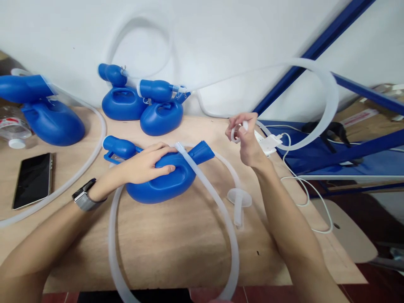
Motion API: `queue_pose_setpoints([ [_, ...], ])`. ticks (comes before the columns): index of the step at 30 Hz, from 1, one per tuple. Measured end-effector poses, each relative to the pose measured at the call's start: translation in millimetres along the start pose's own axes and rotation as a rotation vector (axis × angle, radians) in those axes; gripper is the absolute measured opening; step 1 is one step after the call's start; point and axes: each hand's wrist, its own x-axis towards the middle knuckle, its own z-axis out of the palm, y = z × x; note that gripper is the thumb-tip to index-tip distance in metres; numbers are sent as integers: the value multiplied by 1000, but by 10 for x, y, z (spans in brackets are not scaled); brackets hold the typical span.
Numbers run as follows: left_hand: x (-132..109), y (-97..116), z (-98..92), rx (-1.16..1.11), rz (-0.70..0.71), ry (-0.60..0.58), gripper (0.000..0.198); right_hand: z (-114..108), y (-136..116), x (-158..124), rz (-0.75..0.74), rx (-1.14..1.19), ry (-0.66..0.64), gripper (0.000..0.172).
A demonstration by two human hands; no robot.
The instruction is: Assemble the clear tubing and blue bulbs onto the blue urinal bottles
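Note:
A blue plastic bottle [160, 189] with an angled neck lies near the middle of the wooden table. My left hand [151, 163] rests on its top, fingers spread and palm down. A translucent hose [217, 202] loops from the bottle's top down past the table's front edge. Raised to the right of the bottle, my right hand [244, 136] has its fingers curled round a small white ring [234, 134]. Below that hand a translucent disc with a short tube [239, 198] lies on the table. A smaller blue part [119, 147] sits left of the bottle.
Two blue bottles [162, 118] with hoses stand by the wall, and another [57, 124] at the left. A phone [33, 181] and a clear plastic bottle [14, 128] lie far left. A white power strip [268, 144] with cables sits right, beside a blue metal frame [315, 50].

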Motion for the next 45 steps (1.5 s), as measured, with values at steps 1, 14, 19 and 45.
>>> queue_pose_setpoints([
  [1,-2,3,0,3,0,1,62,4,38,12,-15,95,73,54],
  [14,7,4,17,-1,-15,5,62,197,-240,-23,-84,-20,-192,50],
  [19,1,3,18,-18,-16,12,61,299,-155,-84,0,145,-303,35],
  [45,26,19,61,0,-19,44,61,601,-6,-149,-88,66,-260,41],
])
